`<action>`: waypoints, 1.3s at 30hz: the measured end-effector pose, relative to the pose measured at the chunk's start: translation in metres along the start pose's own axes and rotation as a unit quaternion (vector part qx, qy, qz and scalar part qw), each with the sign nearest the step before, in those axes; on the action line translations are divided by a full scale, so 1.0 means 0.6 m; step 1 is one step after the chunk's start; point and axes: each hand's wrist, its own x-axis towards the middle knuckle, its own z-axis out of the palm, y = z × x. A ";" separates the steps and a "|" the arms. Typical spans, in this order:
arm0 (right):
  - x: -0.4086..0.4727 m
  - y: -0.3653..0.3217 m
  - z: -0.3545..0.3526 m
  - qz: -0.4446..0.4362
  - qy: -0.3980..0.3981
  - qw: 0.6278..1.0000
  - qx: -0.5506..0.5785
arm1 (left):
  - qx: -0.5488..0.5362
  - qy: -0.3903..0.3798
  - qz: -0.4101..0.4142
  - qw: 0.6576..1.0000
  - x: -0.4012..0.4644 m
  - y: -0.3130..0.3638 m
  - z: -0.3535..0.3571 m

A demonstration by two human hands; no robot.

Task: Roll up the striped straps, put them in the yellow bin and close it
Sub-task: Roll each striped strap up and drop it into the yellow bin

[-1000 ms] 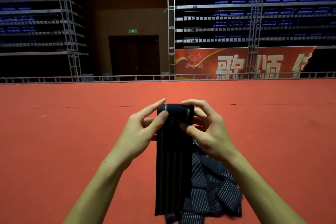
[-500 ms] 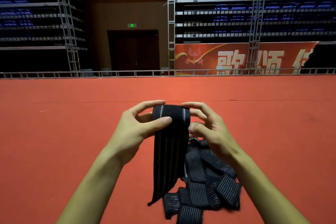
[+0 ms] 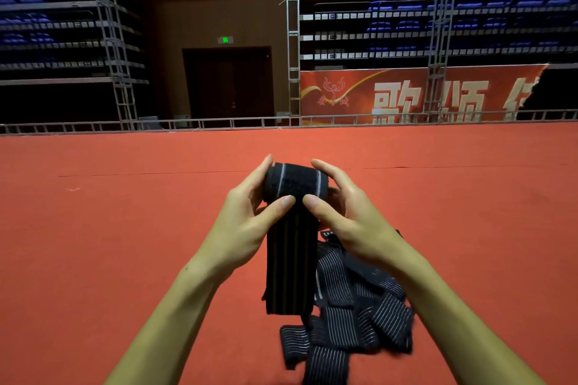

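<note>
Both hands — left hand (image 3: 247, 222), right hand (image 3: 350, 219) — grip the black grey-striped strap roll (image 3: 294, 181), thumbs pinching its front; below the grip its tail hangs beside a loose strap heap (image 3: 353, 319).

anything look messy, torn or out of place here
The loose black striped straps lie in a tangled heap on the red carpet floor, and the red banner behind looks ragged at its right edge. The half-rolled strap looks tidy.

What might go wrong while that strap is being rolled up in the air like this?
The roll is held only between the left hand and right hand; a slipped thumb might let it unwind. The hanging tail ends near the loose pile and may snag it.
</note>
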 end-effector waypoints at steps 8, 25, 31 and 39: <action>-0.006 0.001 -0.013 -0.045 0.021 0.999 -0.006 | 0.016 -0.029 0.013 0.999 0.001 0.011 -0.006; 0.000 0.003 -0.008 -0.126 0.041 0.991 0.032 | -0.136 -0.005 -0.111 0.985 0.026 0.030 -0.002; -0.013 -0.003 -0.019 -0.017 0.040 0.993 0.111 | -0.183 -0.044 -0.104 0.977 0.019 0.016 -0.013; -0.016 -0.011 -0.017 0.047 0.045 0.987 0.149 | -0.194 -0.062 -0.102 0.974 0.018 -0.002 -0.013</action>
